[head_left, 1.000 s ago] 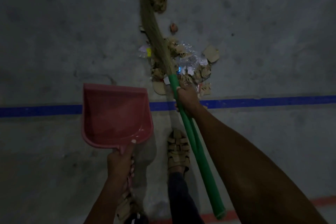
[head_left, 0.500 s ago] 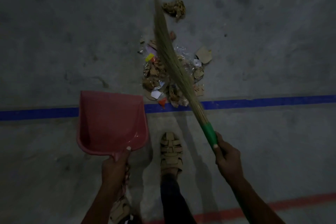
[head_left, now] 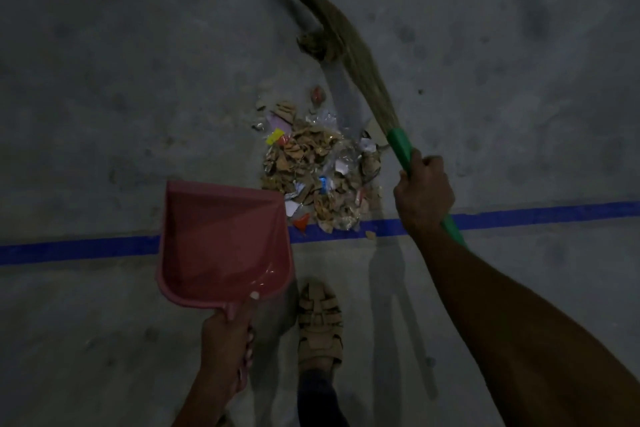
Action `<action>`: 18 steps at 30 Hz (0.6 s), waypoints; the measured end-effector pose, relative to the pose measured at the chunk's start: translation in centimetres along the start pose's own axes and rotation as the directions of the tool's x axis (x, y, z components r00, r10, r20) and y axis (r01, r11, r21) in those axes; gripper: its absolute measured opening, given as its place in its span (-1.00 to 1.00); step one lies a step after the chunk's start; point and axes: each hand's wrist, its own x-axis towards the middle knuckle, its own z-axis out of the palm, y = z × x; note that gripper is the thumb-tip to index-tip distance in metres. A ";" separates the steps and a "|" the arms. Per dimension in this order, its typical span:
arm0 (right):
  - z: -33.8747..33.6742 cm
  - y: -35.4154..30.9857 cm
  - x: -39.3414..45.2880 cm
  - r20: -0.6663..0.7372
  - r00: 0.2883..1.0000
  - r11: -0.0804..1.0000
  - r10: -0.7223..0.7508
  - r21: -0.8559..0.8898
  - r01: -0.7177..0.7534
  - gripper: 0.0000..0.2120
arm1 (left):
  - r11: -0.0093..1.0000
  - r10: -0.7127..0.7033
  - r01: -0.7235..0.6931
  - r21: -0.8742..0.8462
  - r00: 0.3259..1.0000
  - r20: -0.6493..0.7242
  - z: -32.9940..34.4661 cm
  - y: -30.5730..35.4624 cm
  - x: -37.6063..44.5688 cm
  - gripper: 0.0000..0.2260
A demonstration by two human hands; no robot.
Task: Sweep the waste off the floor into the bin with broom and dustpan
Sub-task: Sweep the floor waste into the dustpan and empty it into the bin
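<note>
Waste pile [head_left: 320, 177] lay on grey floor [head_left: 121, 80], just beyond the blue line [head_left: 536, 215], its near edge touching the line: torn brown cardboard bits, clear plastic, white, yellow, red and blue scraps. One loose brown clump [head_left: 311, 42] sat farther beyond the pile, against the broom [head_left: 349, 45] bristles. Right hand [head_left: 423, 194] gripped the green broom handle right of the pile. Left hand [head_left: 227, 340] gripped the pink dustpan [head_left: 221, 243] handle; pan left of the pile, across the line. Sandaled foot [head_left: 320, 322] nearer than the line.
</note>
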 end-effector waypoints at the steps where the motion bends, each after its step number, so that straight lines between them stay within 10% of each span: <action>1: 0.1 -0.5 1.0 0.012 1.000 0.999 0.008 -0.036 -0.007 -0.61 | 1.000 -0.005 0.005 0.000 1.000 -0.003 0.2 -0.1 0.1 -0.61; 7: 0.8 0.3 0.2 0.164 0.986 0.978 0.000 -0.205 0.034 -0.65 | 0.998 -0.061 0.061 -0.008 0.998 -0.003 0.3 -0.8 0.2 -0.65; 18: 1.8 7.7 -21.0 0.219 0.970 0.994 0.106 0.005 -0.110 -0.56 | 0.988 -0.011 0.003 0.158 0.999 0.053 -1.9 -3.4 1.0 -0.56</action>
